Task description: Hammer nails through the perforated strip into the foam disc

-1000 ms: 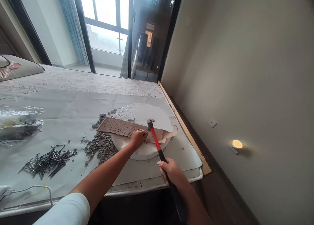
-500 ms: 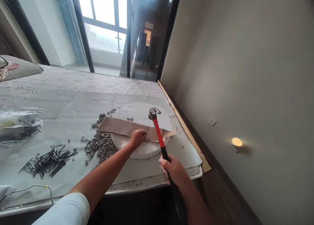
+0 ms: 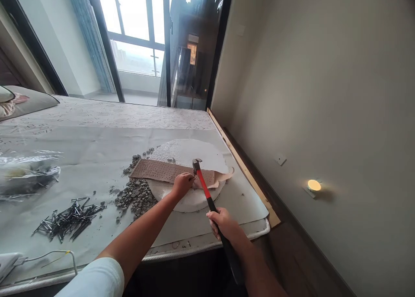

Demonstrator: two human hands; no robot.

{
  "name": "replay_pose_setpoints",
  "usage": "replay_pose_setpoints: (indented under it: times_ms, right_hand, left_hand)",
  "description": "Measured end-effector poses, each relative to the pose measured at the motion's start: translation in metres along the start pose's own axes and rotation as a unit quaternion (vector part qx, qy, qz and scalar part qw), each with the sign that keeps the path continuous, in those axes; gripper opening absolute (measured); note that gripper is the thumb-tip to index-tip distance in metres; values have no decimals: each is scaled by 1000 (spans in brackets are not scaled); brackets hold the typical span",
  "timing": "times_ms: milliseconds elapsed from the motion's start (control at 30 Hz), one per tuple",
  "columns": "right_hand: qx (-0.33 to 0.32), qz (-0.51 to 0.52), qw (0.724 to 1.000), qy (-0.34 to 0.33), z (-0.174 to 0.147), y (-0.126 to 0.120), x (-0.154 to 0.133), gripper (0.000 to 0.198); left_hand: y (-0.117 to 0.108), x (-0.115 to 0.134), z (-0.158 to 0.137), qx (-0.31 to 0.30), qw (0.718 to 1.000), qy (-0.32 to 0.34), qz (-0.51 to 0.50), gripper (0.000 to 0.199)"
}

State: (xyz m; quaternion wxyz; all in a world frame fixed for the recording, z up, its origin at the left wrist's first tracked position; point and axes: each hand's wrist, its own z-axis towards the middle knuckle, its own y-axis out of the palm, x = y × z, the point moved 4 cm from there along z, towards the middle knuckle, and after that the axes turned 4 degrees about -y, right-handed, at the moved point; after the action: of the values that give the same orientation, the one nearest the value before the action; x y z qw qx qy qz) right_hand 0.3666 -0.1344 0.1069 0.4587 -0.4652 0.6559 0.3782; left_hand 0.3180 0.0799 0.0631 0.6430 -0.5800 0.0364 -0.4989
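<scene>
My right hand [image 3: 224,223] is wrapped round the black grip of a claw hammer [image 3: 203,182] with a red shaft. The hammer's metal head is right beside the fingertips of my left hand [image 3: 183,184]. Those fingers are closed in a pinch on a small, thin nail, mostly hidden by the fingers and the hammer head. Beneath them lies a brown strip [image 3: 158,169] dotted with rows of small holes, its right end ragged and curled. The strip rests across a round white foam-like slab [image 3: 194,148].
Grey gravel [image 3: 136,195] is heaped left of the slab, and a pile of dark nails [image 3: 69,219] lies farther left. A clear plastic bag [image 3: 29,174] and a white cable [image 3: 48,254] are at the left. Along the right, a wooden edge [image 3: 241,165] runs beside the wall.
The hammer head has come down and slightly left, from above the strip to beside my left fingertips. My left hand keeps its pinch at the same spot on the strip.
</scene>
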Motion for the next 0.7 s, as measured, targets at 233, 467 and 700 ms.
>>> replay_pose_setpoints:
  times_ms: [233,467,700]
  right_hand:
    - [12,1,1000,-20,-3,-3,-7,22]
    - [11,31,998,-46,-3,-3,-6,21]
    - [-28,50,998,-1,-1,-1,1,18]
  left_hand:
    - [6,-7,1,6,1000,3,30,29]
    - [8,-7,1,-16,999,9,42,30]
    - [5,-6,-1,-18,998,5,59,25]
